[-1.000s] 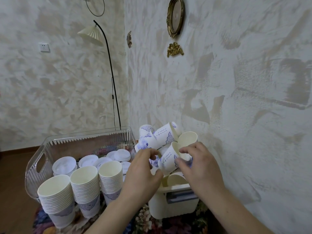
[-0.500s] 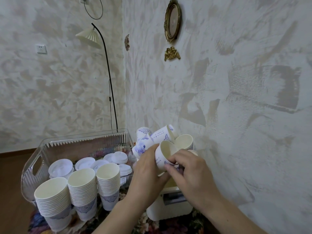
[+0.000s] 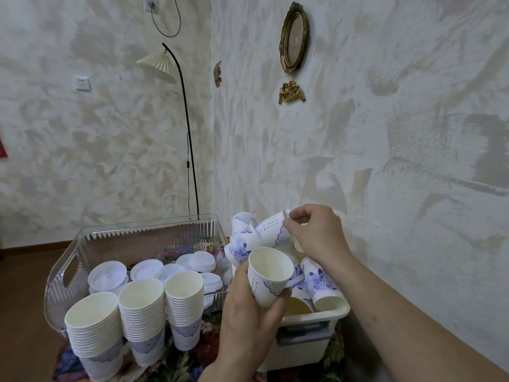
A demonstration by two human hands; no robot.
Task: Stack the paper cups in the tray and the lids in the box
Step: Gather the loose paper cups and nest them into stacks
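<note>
- Cups are the job right now: the left hand (image 3: 248,307) grips one paper cup (image 3: 268,274) upright, fingers curled round its lower wall, mouth open to the camera, just above the near edge of the white bin (image 3: 311,323).
- Right hand (image 3: 316,232) reaches into the jumble of loose cups (image 3: 264,232) heaped in that bin, thumb and fingertips pinching the rim of a tilted one.
- My read: it's a gathering step, one cup in hand, a second being picked to nest with it.
- Next move, I'd say, calls for turning the pinched cup mouth-up, sliding it into the held cup, then carrying the pair left to the stacks.
- Three tall cup stacks (image 3: 140,312) stand on the flowered cloth (image 3: 192,359), just in front of the clear ribbed tray (image 3: 66,274).
- White lids (image 3: 154,268) lie scattered inside that tray, overlapping, not stacked.
- In the way: cups in the heap lean on each other, so lifting one could tip its neighbours out.
- Behind, a floor lamp (image 3: 176,106) stands in the corner; gilt frame (image 3: 294,37) on the wall.
</note>
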